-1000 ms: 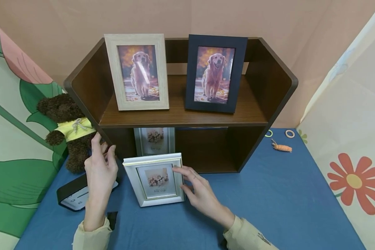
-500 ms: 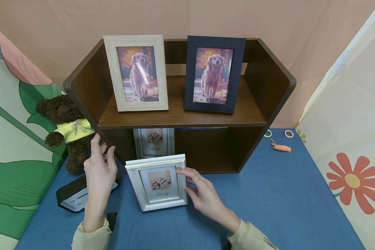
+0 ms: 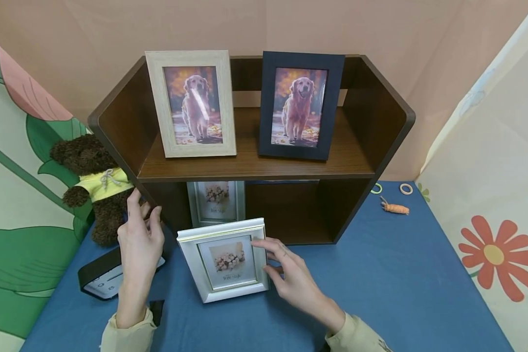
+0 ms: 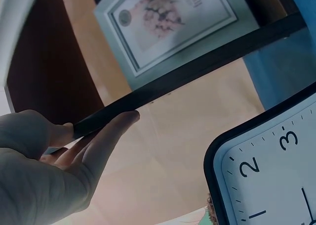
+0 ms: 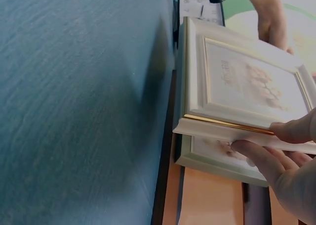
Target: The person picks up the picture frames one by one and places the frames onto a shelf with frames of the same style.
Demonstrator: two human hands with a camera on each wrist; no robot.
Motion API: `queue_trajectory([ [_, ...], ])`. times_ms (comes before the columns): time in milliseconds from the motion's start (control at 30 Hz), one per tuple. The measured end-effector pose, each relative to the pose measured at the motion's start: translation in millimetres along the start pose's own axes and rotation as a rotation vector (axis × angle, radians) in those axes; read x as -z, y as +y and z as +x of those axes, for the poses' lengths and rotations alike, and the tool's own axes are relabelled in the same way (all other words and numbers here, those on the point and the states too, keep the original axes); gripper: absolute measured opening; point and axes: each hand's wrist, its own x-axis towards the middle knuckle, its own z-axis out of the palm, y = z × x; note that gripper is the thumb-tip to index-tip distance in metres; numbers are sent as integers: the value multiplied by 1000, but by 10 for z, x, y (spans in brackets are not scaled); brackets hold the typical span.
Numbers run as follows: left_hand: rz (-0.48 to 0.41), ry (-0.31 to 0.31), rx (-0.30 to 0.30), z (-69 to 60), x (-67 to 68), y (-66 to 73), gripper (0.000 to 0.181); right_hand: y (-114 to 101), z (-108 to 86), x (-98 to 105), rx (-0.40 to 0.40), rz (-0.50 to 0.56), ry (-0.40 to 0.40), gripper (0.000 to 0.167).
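Note:
My right hand [image 3: 292,274] pinches the right edge of a white picture frame [image 3: 257,264] with a flower print, tilted in front of the shelf. In the right wrist view, my thumb and fingers [image 5: 296,131] lie on either side of that frame's edge. My left hand [image 3: 140,239] grips the left side panel of the dark brown shelf [image 3: 255,168]. In the left wrist view, thumb and fingers straddle the panel's edge [image 4: 163,84]. A grey-green picture frame [image 3: 193,200] with a similar print stands in the lower compartment, partly hidden behind the white one.
On the top board stand a cream photo frame [image 3: 155,98] and a navy photo frame [image 3: 267,102]. A brown teddy bear [image 3: 107,181] in yellow and a black-edged clock [image 3: 101,278] are at the left. Two rings [image 3: 406,189] and an orange carrot toy [image 3: 395,208] lie right of the shelf.
My right hand has moved the white picture frame slightly right and toward me, away from the shelf. My left hand stays on the shelf's side panel.

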Motion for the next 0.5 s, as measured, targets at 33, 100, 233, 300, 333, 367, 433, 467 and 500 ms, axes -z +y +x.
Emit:
queue_trajectory([
  [33, 1, -1, 1, 0, 0, 1, 52, -3, -6, 12, 0, 1, 3, 76],
  [100, 3, 1, -1, -1, -1, 0, 52, -11, -15, 38, -1, 3, 11, 76],
  [233, 7, 9, -11, 0, 1, -7, 51, -19, -16, 98, 13, 3, 36, 76],
  [300, 7, 9, -16, -1, 2, -12, 51, -19, -12, 128, 20, -2, 49, 77],
  [333, 7, 8, -18, -1, 1, -13, 51, -16, -12, 143, 23, -3, 55, 77],
  [367, 7, 7, -20, -1, -1, -14, 51, -13, -11, 156, 24, -4, 62, 78],
  [433, 10, 5, -21, -1, -5, -14, 51, -5, -7, 183, 23, -9, 77, 77],
  [467, 11, 5, -22, -1, -6, -13, 51, 2, -4, 197, 23, -11, 83, 77],
  [500, 12, 5, -22, 1, -7, -12, 51, 11, 0, 211, 23, -14, 90, 78],
])
